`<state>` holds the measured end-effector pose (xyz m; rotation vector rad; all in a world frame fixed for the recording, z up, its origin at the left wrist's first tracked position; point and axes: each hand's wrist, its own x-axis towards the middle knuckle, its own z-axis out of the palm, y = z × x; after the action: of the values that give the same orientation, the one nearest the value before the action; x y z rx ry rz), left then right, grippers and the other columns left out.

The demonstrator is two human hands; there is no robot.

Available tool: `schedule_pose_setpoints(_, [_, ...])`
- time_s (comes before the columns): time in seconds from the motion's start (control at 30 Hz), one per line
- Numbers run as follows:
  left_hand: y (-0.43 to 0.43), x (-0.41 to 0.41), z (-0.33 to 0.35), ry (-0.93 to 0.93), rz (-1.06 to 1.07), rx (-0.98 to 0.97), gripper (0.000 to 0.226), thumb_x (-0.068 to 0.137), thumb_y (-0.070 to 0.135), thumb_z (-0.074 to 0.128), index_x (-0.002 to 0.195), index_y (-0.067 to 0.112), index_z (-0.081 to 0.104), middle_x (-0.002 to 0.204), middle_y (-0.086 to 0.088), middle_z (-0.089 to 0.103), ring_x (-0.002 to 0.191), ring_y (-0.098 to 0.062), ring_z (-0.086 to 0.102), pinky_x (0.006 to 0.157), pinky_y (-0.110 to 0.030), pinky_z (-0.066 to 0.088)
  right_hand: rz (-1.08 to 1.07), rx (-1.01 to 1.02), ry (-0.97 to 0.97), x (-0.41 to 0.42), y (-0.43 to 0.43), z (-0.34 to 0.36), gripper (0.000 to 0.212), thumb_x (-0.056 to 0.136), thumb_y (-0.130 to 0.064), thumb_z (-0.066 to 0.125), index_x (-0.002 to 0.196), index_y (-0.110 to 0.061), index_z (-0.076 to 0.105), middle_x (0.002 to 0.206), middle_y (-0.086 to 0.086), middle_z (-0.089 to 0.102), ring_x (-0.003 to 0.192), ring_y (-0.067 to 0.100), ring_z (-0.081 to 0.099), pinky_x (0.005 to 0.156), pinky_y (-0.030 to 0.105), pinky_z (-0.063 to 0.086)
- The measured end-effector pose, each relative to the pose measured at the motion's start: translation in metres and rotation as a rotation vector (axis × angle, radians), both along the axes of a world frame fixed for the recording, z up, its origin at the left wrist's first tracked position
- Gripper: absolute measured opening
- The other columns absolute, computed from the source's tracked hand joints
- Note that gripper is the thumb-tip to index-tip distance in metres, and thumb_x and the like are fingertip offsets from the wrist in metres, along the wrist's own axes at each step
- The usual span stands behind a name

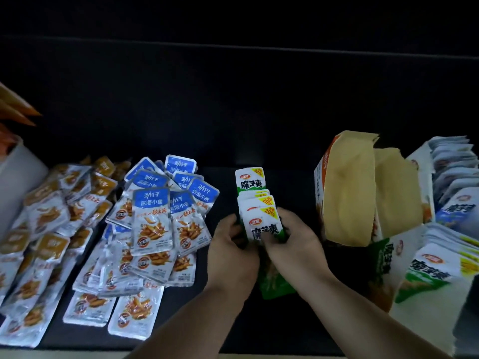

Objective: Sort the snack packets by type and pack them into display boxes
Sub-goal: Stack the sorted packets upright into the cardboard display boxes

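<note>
Head view: a person's two hands meet over a black table (259, 130) in dim light, with snack packets spread to the left and boxes to the right.
Left hand (233, 252): fingers curled round the left edge of a stack of green-and-white packets (261, 224).
Right hand (294, 242): curled round the stack's right edge, fingertips lying over the lower front of the top packet.
Stack of green-and-white packets: held between both hands at mid-table, slightly fanned so yellow corner labels show one behind another; it sits between the blue pile and the open box.
Single green-and-white packet (250, 181): just behind the stack, its near end hidden by it.
Green packet (274, 283): flat on the table between the wrists, partly covered.
Blue-topped fish packets (160, 216): a loose overlapping pile just left of the left hand.
Orange-topped packets (51, 216): another loose pile farther left, touching the blue one.
Open display box (347, 190): right of the hands, brown flaps raised; its inside cannot be seen.
Far display box (420, 172): at the right edge, packets standing in a row.
Near display box (409, 314): in front of it, holding green-and-white packets in a row.
</note>
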<state>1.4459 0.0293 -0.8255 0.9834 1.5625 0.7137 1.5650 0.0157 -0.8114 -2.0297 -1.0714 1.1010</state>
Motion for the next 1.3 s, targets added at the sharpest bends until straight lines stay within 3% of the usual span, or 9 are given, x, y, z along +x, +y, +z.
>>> schedule_pose_setpoints(0.17, [0.000,0.008,0.010,-0.079,-0.008,-0.091,0.031,0.092,0.007,0.069,0.113,0.029,0.071,0.090,0.009,0.078,0.081,-0.005,0.075,0.072,-0.028,0.064,-0.038,-0.013,0.128,0.008,-0.005,0.003,0.053,0.098,-0.011,0.061,0.128,-0.055,0.058,0.102,-0.028,0.072,0.088,-0.007,0.069,0.068,0.017,0.054])
schedule_pose_setpoints(0.33, [-0.007,0.015,0.020,-0.116,-0.233,-0.077,0.032,0.099,0.016,0.062,0.121,0.039,0.058,0.096,0.015,0.075,0.083,0.007,0.070,0.059,-0.010,0.053,-0.026,-0.059,0.204,0.016,-0.012,0.009,0.065,0.095,0.006,0.048,0.122,-0.052,0.062,0.097,-0.028,0.073,0.091,0.002,0.070,0.077,0.035,0.064])
schedule_pose_setpoints(0.53, [-0.016,0.001,0.025,-0.115,-0.195,-0.007,0.043,0.095,0.009,0.064,0.123,0.041,0.057,0.103,0.009,0.077,0.093,-0.010,0.075,0.082,-0.047,0.064,0.019,-0.020,0.221,0.008,-0.013,0.024,0.059,0.102,-0.008,0.056,0.133,-0.058,0.054,0.123,-0.025,0.067,0.108,-0.009,0.062,0.074,0.011,0.049])
schedule_pose_setpoints(0.7, [-0.025,-0.011,0.055,-0.204,-0.222,0.127,0.043,0.104,0.014,0.059,0.130,0.048,0.054,0.112,0.020,0.074,0.099,0.001,0.072,0.074,-0.018,0.058,0.187,-0.025,0.184,0.020,0.001,0.071,0.081,0.098,-0.006,0.062,0.151,-0.058,0.030,0.112,-0.027,0.070,0.087,-0.012,0.066,0.056,0.008,0.050])
schedule_pose_setpoints(0.8, [-0.032,-0.004,0.082,-0.266,-0.329,0.207,0.044,0.107,0.024,0.054,0.132,0.058,0.043,0.119,0.027,0.069,0.108,0.007,0.067,0.082,-0.020,0.057,0.244,-0.037,0.162,0.033,-0.004,0.108,0.095,0.095,-0.011,0.067,0.155,-0.061,0.013,0.116,-0.024,0.068,0.102,-0.001,0.067,0.080,0.019,0.052])
schedule_pose_setpoints(0.93, [-0.056,0.022,0.100,-0.345,-0.500,0.261,0.052,0.104,0.028,0.052,0.145,0.054,0.032,0.131,0.028,0.064,0.121,0.008,0.060,0.094,-0.015,0.052,0.222,0.031,0.041,0.064,-0.042,0.137,0.081,0.089,-0.016,0.072,0.142,-0.063,0.033,0.109,-0.017,0.073,0.101,0.009,0.070,0.092,0.043,0.058])
schedule_pose_setpoints(1.07, [-0.080,0.050,0.110,-0.366,-0.744,0.191,0.082,0.101,0.007,0.062,0.156,0.052,0.021,0.142,0.020,0.060,0.124,0.003,0.061,0.094,-0.016,0.053,0.009,0.149,0.255,0.106,-0.100,0.144,0.061,0.086,0.002,0.072,0.132,-0.037,0.061,0.108,0.005,0.078,0.102,0.032,0.074,0.094,0.063,0.056])
schedule_pose_setpoints(1.2, [-0.082,0.085,0.111,-0.238,-0.794,0.336,0.093,0.097,0.010,0.070,0.156,0.060,0.019,0.152,0.032,0.044,0.142,0.008,0.041,0.116,-0.032,0.043,-0.106,0.236,0.367,0.133,-0.133,0.140,0.060,0.088,0.016,0.067,0.131,-0.024,0.061,0.112,0.011,0.078,0.105,0.031,0.074,0.086,0.046,0.062])
schedule_pose_setpoints(1.3, [-0.077,0.113,0.108,-0.171,-0.814,0.402,0.083,0.094,0.012,0.074,0.153,0.055,0.034,0.143,0.031,0.054,0.137,0.004,0.048,0.113,-0.037,0.047,-0.146,0.275,0.269,0.160,-0.136,0.135,0.052,0.084,0.014,0.073,0.125,-0.018,0.065,0.111,0.006,0.078,0.105,0.026,0.075,0.089,0.045,0.060])
